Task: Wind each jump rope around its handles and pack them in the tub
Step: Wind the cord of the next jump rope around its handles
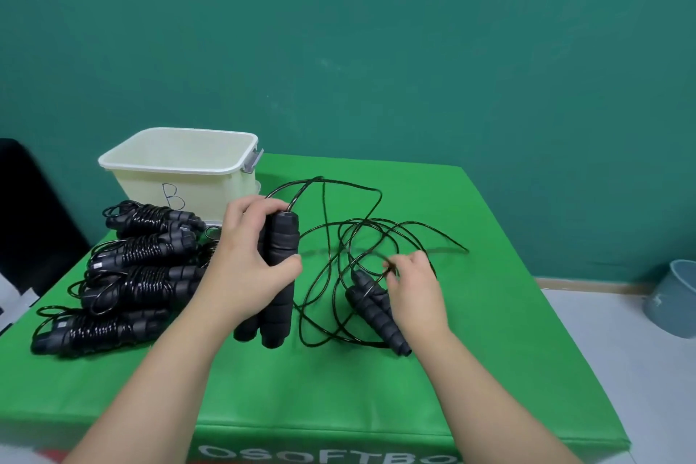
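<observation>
1. The place looks like a gym or sports storeroom: a green padded mat (pixel 376 388) printed with partly readable letters "OSOFTBO" serves as the work surface.
2. A plain teal wall (pixel 414 49), pale floor (pixel 640 369) and grey bucket (pixel 674 301) surround it.

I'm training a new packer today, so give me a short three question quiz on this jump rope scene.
1. True or false: the cream plastic tub marked B already holds wound ropes.
2. What does the left hand grip?
3. The right hand pinches: A) loose black cord, B) the tub, C) the green mat.

Key: 1 false, none show inside; the wound black rope bundles lie beside it. 2 a pair of black foam handles. 3 A.
</observation>
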`<state>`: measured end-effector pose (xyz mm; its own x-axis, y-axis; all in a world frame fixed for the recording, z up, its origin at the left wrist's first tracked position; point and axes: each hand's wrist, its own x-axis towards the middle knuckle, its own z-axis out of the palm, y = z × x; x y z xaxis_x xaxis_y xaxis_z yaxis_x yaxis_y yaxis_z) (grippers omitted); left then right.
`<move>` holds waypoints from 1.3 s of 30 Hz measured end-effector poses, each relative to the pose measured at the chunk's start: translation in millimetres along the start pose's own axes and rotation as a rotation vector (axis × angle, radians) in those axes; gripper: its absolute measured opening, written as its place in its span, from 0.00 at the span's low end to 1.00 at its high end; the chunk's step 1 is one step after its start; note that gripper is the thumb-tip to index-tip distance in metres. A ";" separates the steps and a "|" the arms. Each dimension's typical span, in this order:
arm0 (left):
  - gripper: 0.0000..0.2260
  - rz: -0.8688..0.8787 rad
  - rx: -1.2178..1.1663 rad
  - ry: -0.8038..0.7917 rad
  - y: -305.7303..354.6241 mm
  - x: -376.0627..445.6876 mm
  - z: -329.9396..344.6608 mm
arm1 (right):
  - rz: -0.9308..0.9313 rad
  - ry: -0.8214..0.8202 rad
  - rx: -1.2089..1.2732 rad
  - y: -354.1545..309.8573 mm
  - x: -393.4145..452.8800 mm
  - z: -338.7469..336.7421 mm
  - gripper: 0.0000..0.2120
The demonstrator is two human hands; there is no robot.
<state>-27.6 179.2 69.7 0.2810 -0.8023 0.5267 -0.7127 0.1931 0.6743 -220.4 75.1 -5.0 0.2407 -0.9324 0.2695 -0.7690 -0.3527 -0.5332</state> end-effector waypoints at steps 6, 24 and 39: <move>0.25 -0.043 -0.004 0.016 0.6 -15.2 5.8 | 0.133 -0.319 -0.071 -2.6 -20.1 -6.8 0.20; 0.21 -0.107 -0.255 -0.142 25.8 -85.9 12.0 | -0.149 -0.283 0.473 -57.3 -104.0 -30.7 0.14; 0.12 -0.491 -0.968 0.111 22.9 -133.6 33.9 | -0.081 -0.545 0.496 -56.3 -157.5 0.4 0.40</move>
<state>-103.3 271.6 -2.7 0.4879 -0.8671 0.1001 0.2874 0.2679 0.9196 -214.8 241.8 -17.8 0.6443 -0.7635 -0.0438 -0.4097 -0.2962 -0.8628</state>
